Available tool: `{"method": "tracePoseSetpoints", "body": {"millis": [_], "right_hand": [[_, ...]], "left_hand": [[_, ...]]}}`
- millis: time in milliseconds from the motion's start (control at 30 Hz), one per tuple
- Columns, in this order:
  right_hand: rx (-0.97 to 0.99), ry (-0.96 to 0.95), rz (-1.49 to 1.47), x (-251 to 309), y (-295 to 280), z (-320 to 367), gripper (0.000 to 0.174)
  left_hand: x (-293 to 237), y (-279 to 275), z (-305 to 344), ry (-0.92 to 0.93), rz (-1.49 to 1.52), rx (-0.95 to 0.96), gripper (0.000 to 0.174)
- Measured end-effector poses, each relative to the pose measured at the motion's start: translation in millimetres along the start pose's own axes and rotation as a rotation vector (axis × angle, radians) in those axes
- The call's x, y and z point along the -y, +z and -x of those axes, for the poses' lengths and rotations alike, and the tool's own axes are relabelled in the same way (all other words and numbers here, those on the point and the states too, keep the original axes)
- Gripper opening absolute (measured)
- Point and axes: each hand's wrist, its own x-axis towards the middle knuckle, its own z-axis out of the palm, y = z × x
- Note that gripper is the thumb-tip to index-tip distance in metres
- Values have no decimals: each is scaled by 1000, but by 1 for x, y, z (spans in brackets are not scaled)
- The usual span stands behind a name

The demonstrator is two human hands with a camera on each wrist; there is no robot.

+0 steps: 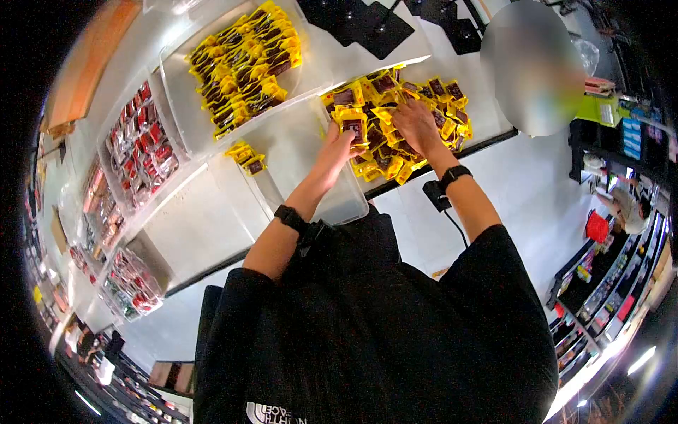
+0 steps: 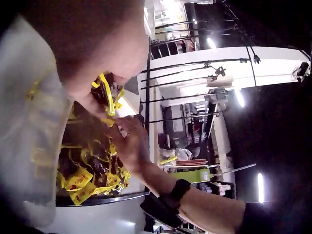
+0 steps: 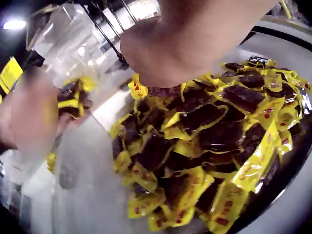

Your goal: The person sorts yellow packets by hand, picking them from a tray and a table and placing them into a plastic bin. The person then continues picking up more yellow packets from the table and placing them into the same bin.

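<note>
The left hand (image 1: 335,155) holds a yellow-edged packet with a dark filling (image 1: 352,129), thumb over its front, at the left side of a heap of like packets (image 1: 385,157). In the left wrist view, packets (image 2: 108,95) show beneath that hand. The right hand (image 1: 418,127) reaches down onto the heap, its fingers bent at a packet; in the right wrist view a packet (image 3: 163,91) shows at the underside of the hand (image 3: 180,48), fingertips hidden.
A translucent bin (image 1: 293,191) stands left of the heap, with a few packets (image 1: 246,157) by its left side. Beyond it, another bin holds rows of yellow packets (image 1: 244,67). Red packets (image 1: 145,145) fill a bin farther left. Black cards (image 1: 381,32) lie behind.
</note>
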Motion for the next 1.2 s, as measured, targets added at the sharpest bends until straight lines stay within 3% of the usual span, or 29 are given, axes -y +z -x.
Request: {"method": "tracePoseSetpoints", "body": {"millis": [100,133,200,300,367,433,500,567,600,700,733,833,900,933,967,1000,1033,1100,1133,1200], "right_hand": [[-477,486,-544,34,-26,0,12],[-474,475,-544,46,-40,-1,12],[-414,730,-634,66,-61,-2,15],[-456,781,-823,97,-77,-7,17],[-466,792,-893,111,-79,-12,20],[-491,819,-1124,117,-74,-12,22],[-405,811,-1103,117,-75,-11,23],[-322,791,-1417,120,-88,-12,15],[-235,760,-1426,118,-88,-9,15],[-409,747,-1651,125,-83,-8,19],[-393,825,-1751,125,-93,-5,17],[-420,940,-1580,108,-74,10,14],[-613,1159,-1651,88,-50,17,11],[-577,1239,-1514,75,-47,20,10],[-568,1174,-1361,51,-1,36,11],[-436,1147,-1101,32,13,44,27],[-434,1148,-1100,20,18,46,27],[-385,916,-463,1,29,46,37],[-284,883,-434,-8,32,44,54],[-189,852,-437,-20,40,32,58]], "left_hand": [[2,9,-5,49,-184,-158,37],[-2,11,-1,108,-211,-153,38],[8,11,-7,181,-246,-144,38],[3,17,3,287,-336,-75,36],[-3,24,13,252,-30,10,30],[-5,16,16,166,49,78,30],[-9,4,17,-92,327,193,30],[-17,-2,34,-13,176,205,37],[-22,-4,40,70,30,215,45],[-31,-7,35,7,86,197,43],[-32,-9,35,19,93,266,47],[-30,-9,36,-47,-137,239,46],[-18,-14,36,-81,-82,212,45],[-13,-17,36,-95,-29,202,45],[-7,-19,36,-110,25,196,45],[0,-23,34,-98,35,199,44],[-2,-24,34,-100,37,199,44],[-4,-30,36,-178,147,208,43],[-5,-33,36,-173,133,205,42],[-7,-35,38,-155,119,158,41]]}}
